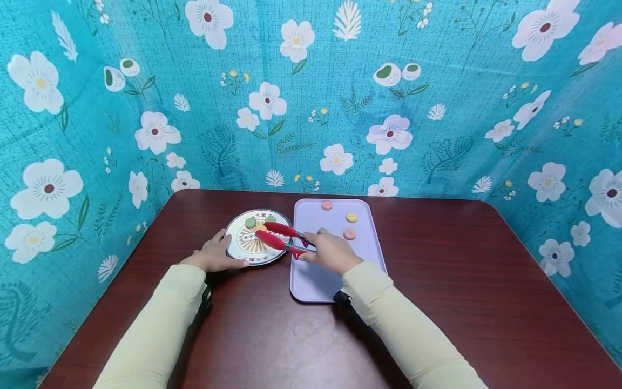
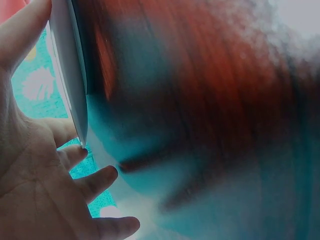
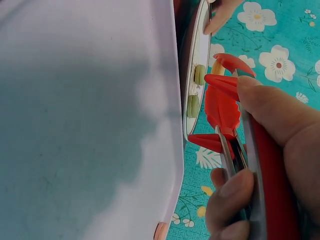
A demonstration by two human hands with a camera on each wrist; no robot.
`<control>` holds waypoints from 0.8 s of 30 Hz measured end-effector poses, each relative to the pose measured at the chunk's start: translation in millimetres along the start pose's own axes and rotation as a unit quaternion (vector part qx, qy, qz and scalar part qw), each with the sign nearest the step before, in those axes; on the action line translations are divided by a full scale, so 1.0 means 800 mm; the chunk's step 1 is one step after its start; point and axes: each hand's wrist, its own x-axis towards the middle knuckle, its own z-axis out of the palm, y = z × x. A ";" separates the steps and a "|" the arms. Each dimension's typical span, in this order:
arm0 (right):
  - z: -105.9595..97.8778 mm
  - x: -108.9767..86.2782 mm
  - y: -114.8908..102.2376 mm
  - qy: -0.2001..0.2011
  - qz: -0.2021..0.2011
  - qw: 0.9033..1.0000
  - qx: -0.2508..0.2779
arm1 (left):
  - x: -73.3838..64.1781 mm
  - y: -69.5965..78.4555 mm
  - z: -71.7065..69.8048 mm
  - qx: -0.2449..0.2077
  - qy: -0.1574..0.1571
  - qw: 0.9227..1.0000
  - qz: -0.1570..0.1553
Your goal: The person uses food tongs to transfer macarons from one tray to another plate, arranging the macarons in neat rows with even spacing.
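Note:
My right hand [image 1: 331, 251] grips red-tipped metal tongs [image 1: 272, 240] that reach left over a round patterned plate [image 1: 239, 246]. Between the tong tips is a yellow macaron [image 1: 261, 228], low over the plate; whether it touches the plate I cannot tell. Two green macarons [image 1: 250, 222] lie near the plate's far rim, also visible as green macarons [image 3: 199, 74] in the right wrist view. At the plate's left side my left hand [image 1: 217, 255] rests with spread fingers, its thumb along the near rim. The left wrist view shows that hand [image 2: 45, 185] with the plate edge [image 2: 67, 65] between thumb and fingers.
A lilac tray [image 1: 316, 281] stands right of the plate, under my right hand. On it lie a pink macaron [image 1: 326, 205] at the far edge, a yellow macaron [image 1: 351, 217] and another pink macaron [image 1: 349, 234]. A flowered blue cloth [image 1: 301, 108] hangs behind the dark wooden table [image 1: 437, 270].

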 end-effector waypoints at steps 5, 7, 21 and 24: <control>0.001 0.003 -0.006 -0.006 -0.008 1.000 -0.005 | 0.000 0.001 0.001 -0.011 0.001 1.000 -0.004; 0.000 0.004 -0.009 -0.008 -0.008 1.000 -0.001 | 0.000 0.001 0.002 -0.012 0.002 1.000 -0.003; 0.001 0.015 -0.024 -0.034 -0.003 0.999 -0.011 | 0.001 -0.002 0.000 -0.001 0.000 1.000 0.003; 0.001 0.018 -0.025 -0.036 -0.002 0.999 -0.014 | 0.000 -0.001 0.000 0.001 0.000 1.000 0.004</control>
